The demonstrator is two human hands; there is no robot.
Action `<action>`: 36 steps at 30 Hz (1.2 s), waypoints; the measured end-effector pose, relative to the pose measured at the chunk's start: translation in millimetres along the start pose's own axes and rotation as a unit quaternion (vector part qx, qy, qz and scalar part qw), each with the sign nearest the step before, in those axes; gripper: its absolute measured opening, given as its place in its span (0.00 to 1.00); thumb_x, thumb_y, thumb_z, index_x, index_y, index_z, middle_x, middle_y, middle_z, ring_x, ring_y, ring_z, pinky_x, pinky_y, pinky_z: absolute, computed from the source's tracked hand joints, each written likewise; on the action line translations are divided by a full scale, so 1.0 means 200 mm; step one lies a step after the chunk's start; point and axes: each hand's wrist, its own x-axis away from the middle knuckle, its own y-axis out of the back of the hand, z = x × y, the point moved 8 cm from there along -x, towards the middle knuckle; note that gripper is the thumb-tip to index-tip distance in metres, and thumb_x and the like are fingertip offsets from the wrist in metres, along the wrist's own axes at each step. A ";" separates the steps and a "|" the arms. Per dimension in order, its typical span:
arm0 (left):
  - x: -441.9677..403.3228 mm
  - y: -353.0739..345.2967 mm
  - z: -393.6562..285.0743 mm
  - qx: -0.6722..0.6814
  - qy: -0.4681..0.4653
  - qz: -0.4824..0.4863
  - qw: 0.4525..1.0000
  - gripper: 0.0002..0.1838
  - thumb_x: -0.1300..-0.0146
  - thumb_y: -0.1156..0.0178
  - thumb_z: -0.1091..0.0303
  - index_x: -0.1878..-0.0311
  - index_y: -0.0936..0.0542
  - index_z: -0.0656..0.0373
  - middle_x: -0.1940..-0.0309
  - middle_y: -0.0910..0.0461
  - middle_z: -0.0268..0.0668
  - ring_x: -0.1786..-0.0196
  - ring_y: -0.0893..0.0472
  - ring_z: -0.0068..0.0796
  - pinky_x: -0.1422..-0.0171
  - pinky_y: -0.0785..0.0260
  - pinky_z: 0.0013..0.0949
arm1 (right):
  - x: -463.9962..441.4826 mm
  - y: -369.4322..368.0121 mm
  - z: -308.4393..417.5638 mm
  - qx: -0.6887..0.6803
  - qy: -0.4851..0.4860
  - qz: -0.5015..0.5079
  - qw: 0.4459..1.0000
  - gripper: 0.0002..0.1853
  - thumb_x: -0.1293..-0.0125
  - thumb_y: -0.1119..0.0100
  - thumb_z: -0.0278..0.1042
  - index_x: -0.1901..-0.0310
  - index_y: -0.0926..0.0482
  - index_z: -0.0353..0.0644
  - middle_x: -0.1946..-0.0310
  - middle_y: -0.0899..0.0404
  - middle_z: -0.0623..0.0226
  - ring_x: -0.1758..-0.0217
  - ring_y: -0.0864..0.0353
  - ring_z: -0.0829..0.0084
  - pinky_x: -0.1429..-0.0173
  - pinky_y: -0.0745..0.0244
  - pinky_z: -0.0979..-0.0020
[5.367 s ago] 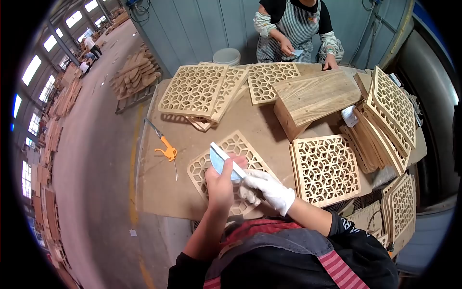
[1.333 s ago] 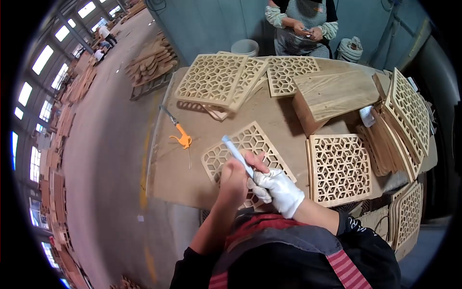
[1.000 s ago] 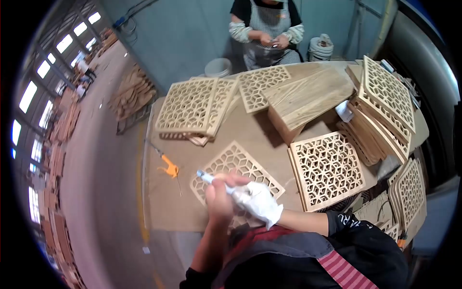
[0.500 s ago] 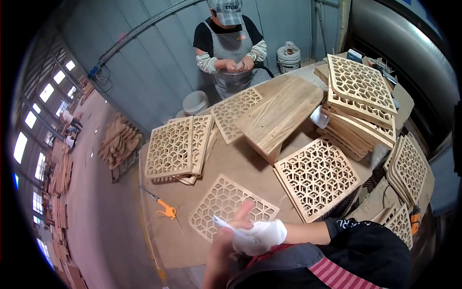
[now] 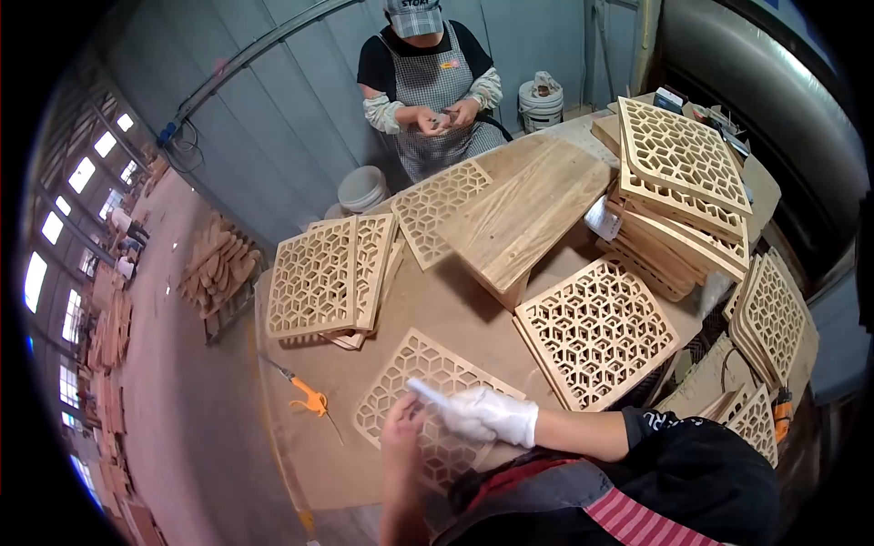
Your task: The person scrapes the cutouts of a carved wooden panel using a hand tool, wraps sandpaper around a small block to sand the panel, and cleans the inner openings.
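Note:
My right hand [image 5: 492, 416] wears a white glove and is closed on a thin, stiff-looking white strip [image 5: 428, 393] that sticks out to the left; its material is unclear. Beside the strip, my left hand [image 5: 402, 426] is bare and slightly blurred, with curled fingers. Something dark shows at its fingertips, too small to name. Both hands are above a wooden lattice panel [image 5: 382, 398] lying flat on the table, with hexagon-like cut-outs. My hands and forearms hide part of that panel.
Lattice panels are stacked at left [image 5: 314, 278], right [image 5: 596, 332] and far right [image 5: 683, 155]. A wooden bench-like piece [image 5: 528, 214] stands mid-table. An orange air blow gun [image 5: 311, 397] lies left. Across the table, a co-worker [image 5: 428, 91] handles a small item.
My hands have drawn slightly apart. The gloved hand now shows from above with the strip pointing left, and my left hand has moved left and up. The whole view has shifted slightly.

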 end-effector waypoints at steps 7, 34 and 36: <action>0.23 0.86 0.71 -0.297 0.040 -0.274 0.914 0.31 0.39 0.35 0.61 0.38 0.30 0.71 0.47 0.23 0.47 0.45 0.23 0.35 0.42 0.29 0.35 | 0.13 0.57 0.21 0.604 -0.014 -0.340 0.721 0.29 0.32 0.54 0.39 0.29 0.37 0.63 0.66 0.18 0.52 0.61 0.17 0.53 0.53 0.23 0.56; 0.39 0.64 0.49 0.076 0.161 -0.176 0.968 0.18 0.31 0.44 0.69 0.39 0.27 0.62 0.56 0.18 0.37 0.55 0.16 0.27 0.60 0.23 0.27 | 0.05 0.67 0.14 0.226 -0.050 -0.304 0.924 0.17 0.24 0.53 0.44 0.70 0.26 0.45 0.87 0.36 0.78 0.89 0.45 0.82 0.84 0.54 0.76; 0.37 0.62 0.33 0.117 0.133 -0.163 0.970 0.14 0.32 0.45 0.72 0.45 0.22 0.66 0.57 0.16 0.39 0.57 0.16 0.26 0.57 0.23 0.26 | 0.04 0.60 0.20 0.164 0.003 -0.263 0.951 0.17 0.24 0.51 0.46 0.69 0.26 0.44 0.85 0.36 0.78 0.89 0.45 0.83 0.84 0.51 0.77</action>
